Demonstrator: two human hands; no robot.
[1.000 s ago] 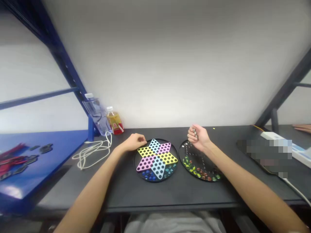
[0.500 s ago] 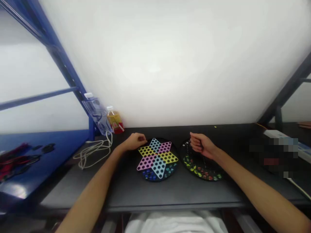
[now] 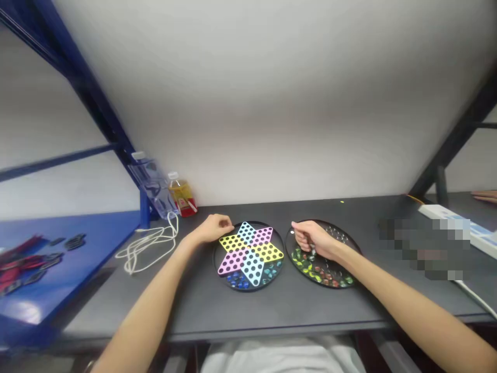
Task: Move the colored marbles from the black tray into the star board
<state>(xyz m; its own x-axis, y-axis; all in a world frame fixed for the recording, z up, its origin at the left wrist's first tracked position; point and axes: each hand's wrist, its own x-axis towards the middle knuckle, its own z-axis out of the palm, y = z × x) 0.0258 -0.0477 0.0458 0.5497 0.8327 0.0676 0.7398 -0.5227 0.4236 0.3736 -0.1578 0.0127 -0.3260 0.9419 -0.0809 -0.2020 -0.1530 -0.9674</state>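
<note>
A round Chinese checkers board (image 3: 247, 248) with a pink, yellow and light-blue star lies on the dark table. Blue marbles (image 3: 237, 280) and teal marbles (image 3: 272, 270) sit in its near side sections. At the board's upper left rim rests my left hand (image 3: 216, 228), fingers curled together; what they may hold is hidden. To the right lies a round black tray (image 3: 351, 246) with yellow-green, red and green marbles (image 3: 322, 273) along its near side. My right hand (image 3: 313, 239) is over this tray's left part, closed, its fingers folded and their contents hidden.
Behind the left forearm lie a coiled white cable (image 3: 149, 248), a clear bottle (image 3: 155, 186) and a yellow-red bottle (image 3: 182, 196). A white power strip (image 3: 458, 223) and a blurred-out object (image 3: 430, 248) are at right. Red and black items (image 3: 27, 264) lie on a blue surface at left.
My right hand has moved slightly left and lower over the black tray, staying closed. The left hand has stayed at the board's rim. The view has shifted a little.
</note>
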